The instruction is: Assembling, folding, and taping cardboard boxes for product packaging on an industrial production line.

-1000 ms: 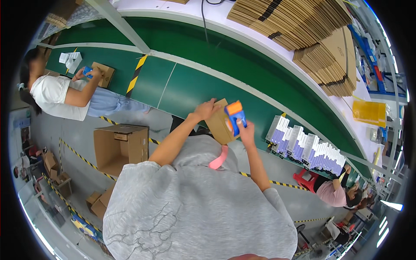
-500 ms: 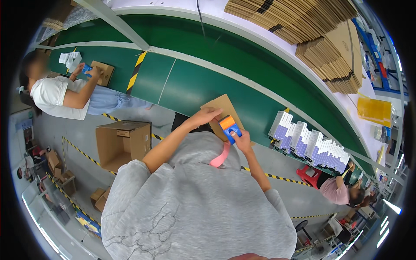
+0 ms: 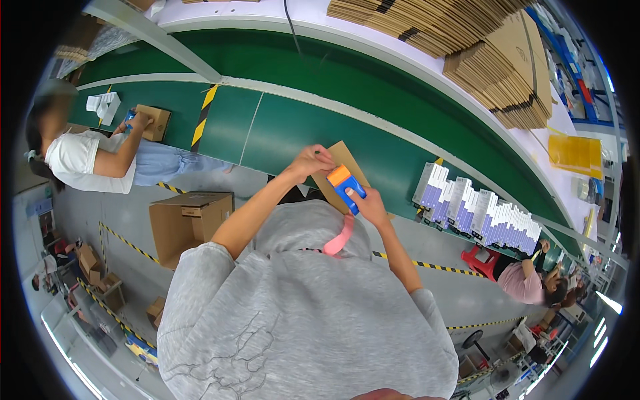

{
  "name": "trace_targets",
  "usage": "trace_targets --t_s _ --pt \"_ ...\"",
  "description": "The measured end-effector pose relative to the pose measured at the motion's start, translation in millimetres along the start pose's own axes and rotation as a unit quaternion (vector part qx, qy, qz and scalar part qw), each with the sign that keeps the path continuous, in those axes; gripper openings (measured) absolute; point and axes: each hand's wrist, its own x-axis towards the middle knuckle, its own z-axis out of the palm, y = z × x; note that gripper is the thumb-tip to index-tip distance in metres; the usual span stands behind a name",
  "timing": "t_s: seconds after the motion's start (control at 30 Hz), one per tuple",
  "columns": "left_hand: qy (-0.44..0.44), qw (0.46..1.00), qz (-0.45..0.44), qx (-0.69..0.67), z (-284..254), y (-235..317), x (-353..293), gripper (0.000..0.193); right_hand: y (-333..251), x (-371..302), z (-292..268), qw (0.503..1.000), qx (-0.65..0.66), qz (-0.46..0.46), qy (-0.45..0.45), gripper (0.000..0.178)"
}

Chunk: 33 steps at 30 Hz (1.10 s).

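The right hand (image 3: 367, 202) is closed around a blue tape dispenser (image 3: 348, 187) with an orange end, its thumb laid along the near face. The dispenser slants up and to the left from that hand, over a brown cardboard box (image 3: 358, 167) at the near edge of the green table (image 3: 287, 137). The left hand (image 3: 311, 163) is just beside the orange end, at the box's left side, with its fingers bent and partly drawn together; whether they pinch anything I cannot tell.

Below the two hands, a pink strip (image 3: 341, 239) lies against the grey shirt (image 3: 313, 307). Well to the right of the right hand, a row of white and purple boxes (image 3: 467, 207) stands along the table. Farther out beyond that hand, flat brown cartons (image 3: 497, 83) are stacked on a white shelf (image 3: 307, 25). To the left of the left hand, a striped yellow and black band (image 3: 204, 119) crosses the table, and a co-worker (image 3: 100, 153) is at another cardboard box (image 3: 155, 124). Below and left of the left hand, a large open carton (image 3: 192, 223) shows past the forearm.
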Motion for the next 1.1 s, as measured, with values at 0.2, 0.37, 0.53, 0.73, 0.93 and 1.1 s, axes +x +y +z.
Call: trace_targets --t_s 0.2,0.37,0.53,0.73,0.93,1.1 --pt "0.078 0.996 -0.011 -0.034 -35.8 15.0 29.2 0.038 -1.2 -2.9 -0.8 0.999 -0.007 0.022 0.041 0.046" --pt "0.047 0.995 0.071 0.052 -54.2 31.6 51.9 0.043 -1.9 -6.1 -1.8 0.997 -0.007 0.071 0.032 0.048" --pt "0.046 0.989 0.112 0.086 -54.4 -6.8 75.3 0.049 -9.3 -3.5 4.3 0.995 -0.035 0.062 0.069 0.048" --pt "0.056 0.975 0.045 0.209 -51.4 -31.8 87.0 0.065 -4.0 -1.5 6.7 0.990 -0.085 0.049 0.097 0.052" --pt "0.144 0.830 0.208 0.498 -56.0 -64.9 110.5 0.053 -8.6 0.6 12.0 0.987 -0.107 0.023 0.119 0.056" --pt "0.043 0.893 0.055 0.444 -5.1 -1.7 63.8 0.042 9.1 -2.2 15.2 0.981 -0.094 -0.019 0.168 0.055"
